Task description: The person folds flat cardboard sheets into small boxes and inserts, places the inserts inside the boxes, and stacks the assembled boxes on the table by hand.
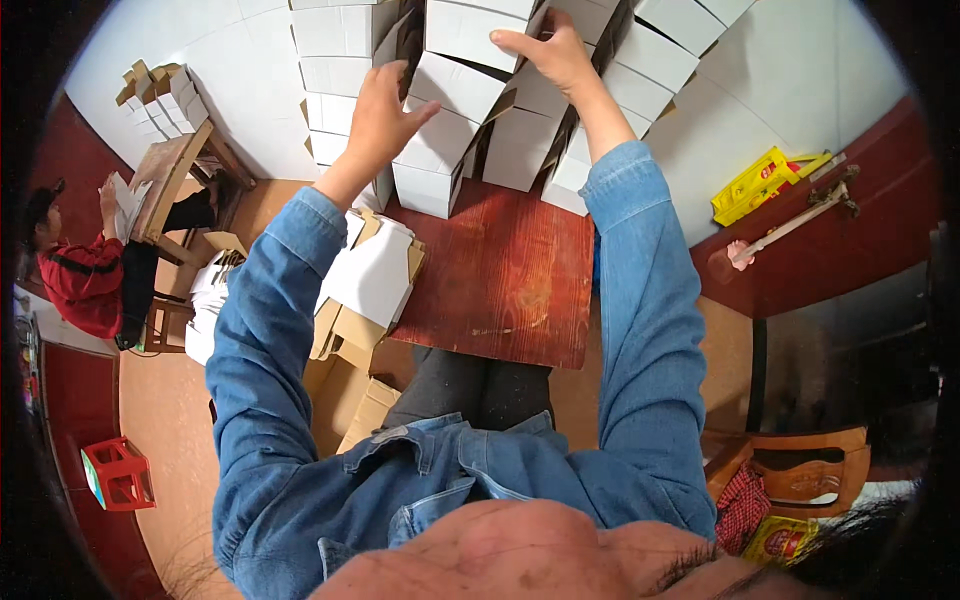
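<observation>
Tall stacks of white cardboard boxes stand at the far side of a red-brown wooden table. My left hand is open beside the middle stack, fingers pointing up and thumb apart, close to a white box. My right hand is at the right corner of the upper white box in that stack. Its thumb lies across the box's front and its other fingers are spread away at the side. Partly behind my left forearm lies a pile of flat, unfolded white and brown cardboard at the table's left edge.
An open brown carton is on the floor by my legs. At left, a person in red sits at a wooden table with more boxes. A red stool stands lower left; a wooden chair is at lower right.
</observation>
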`<state>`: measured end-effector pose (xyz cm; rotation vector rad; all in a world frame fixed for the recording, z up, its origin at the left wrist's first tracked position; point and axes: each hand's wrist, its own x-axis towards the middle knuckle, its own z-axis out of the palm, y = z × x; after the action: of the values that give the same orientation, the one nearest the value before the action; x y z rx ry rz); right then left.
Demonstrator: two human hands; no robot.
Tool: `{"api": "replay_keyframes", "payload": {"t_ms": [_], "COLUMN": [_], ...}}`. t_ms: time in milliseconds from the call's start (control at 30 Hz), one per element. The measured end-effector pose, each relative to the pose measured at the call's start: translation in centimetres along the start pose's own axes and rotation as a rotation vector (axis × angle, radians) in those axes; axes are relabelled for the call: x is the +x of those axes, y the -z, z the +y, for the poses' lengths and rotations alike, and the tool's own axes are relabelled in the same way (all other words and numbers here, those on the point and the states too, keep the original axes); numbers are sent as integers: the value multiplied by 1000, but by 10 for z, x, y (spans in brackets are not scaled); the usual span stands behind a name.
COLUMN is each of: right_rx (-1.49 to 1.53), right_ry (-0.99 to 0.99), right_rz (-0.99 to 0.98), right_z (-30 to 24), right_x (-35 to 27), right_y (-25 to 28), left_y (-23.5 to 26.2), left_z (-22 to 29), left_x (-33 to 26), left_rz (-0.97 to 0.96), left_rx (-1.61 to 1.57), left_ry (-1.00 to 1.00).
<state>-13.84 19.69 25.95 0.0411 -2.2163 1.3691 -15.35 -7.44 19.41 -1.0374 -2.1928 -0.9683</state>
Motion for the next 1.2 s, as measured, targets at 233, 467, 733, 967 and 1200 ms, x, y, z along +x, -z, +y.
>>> {"api": "replay_keyframes", "payload": {"t_ms": [233, 467, 733, 967, 1200], "right_rx": [108, 219, 93, 71, -91], "right_ry": [152, 98, 216, 313, 246], "right_rz": [48, 147, 167, 473, 417], "right_z": [27, -10, 23, 40, 57], "right_x": [1, -41, -23, -52, -67], "right_y": [-9, -35, -33, -49, -57], "left_y": [-27, -30, -48, -51, -44], "left_z": [-9, -16, -17, -14, -10], "left_x": [-10, -23, -31, -36, -43], "left_rz": [-382, -384, -337, -337, -392], "left_rx": [-63, -80, -108, -106, -339], "left_ry": [411, 534, 571, 678, 735]}}
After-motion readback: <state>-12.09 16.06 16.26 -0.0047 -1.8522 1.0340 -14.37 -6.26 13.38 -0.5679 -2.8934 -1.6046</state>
